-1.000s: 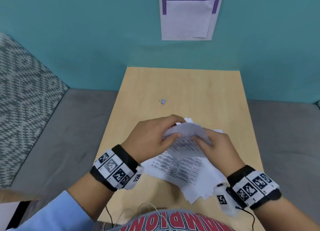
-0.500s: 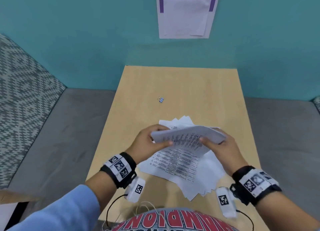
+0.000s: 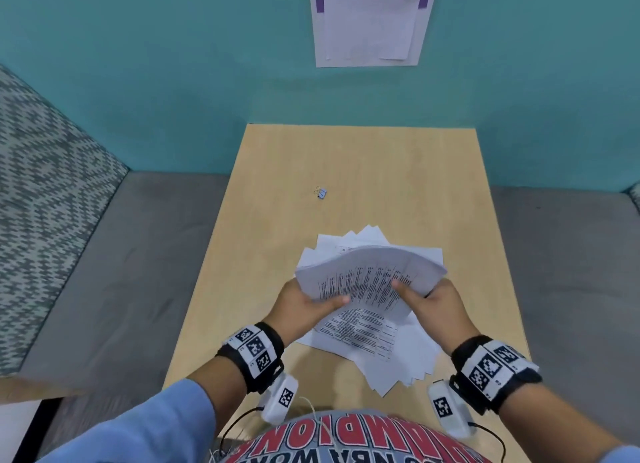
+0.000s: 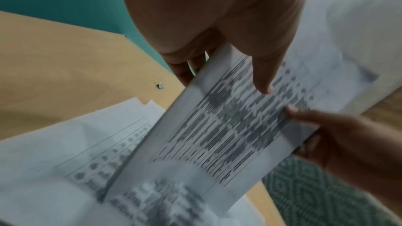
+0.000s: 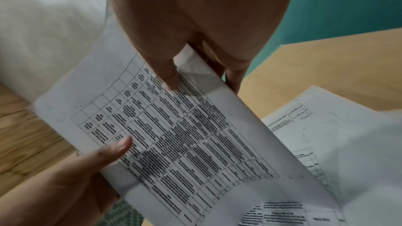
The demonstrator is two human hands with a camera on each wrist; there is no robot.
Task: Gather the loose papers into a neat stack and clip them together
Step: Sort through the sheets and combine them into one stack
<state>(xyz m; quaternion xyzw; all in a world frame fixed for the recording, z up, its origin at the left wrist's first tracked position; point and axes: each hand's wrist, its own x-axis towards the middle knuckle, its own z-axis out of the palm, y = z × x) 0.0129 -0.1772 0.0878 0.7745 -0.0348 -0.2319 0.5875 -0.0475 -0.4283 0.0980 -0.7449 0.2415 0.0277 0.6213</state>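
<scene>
A printed sheet of paper (image 3: 370,275) (image 4: 228,135) (image 5: 174,135) is held bowed above the table, text side towards me. My left hand (image 3: 304,303) (image 4: 239,49) pinches its left edge, thumb on top. My right hand (image 3: 429,299) (image 5: 191,49) pinches its right edge the same way. Beneath lies a fanned pile of loose papers (image 3: 374,344) (image 4: 65,161) (image 5: 337,143) on the wooden table (image 3: 363,171). A small binder clip (image 3: 321,193) (image 4: 160,85) lies alone on the table, farther back and to the left of the pile.
A teal wall with a paper notice (image 3: 370,19) stands behind the table. Grey seat cushions (image 3: 121,254) flank the table on both sides, with a patterned cushion (image 3: 41,185) at the left. The table's near edge is at my torso.
Both hands have lifted the top sheet off the pile and drawn it back towards me, spreading it out between them. The pile and the clip have stayed put.
</scene>
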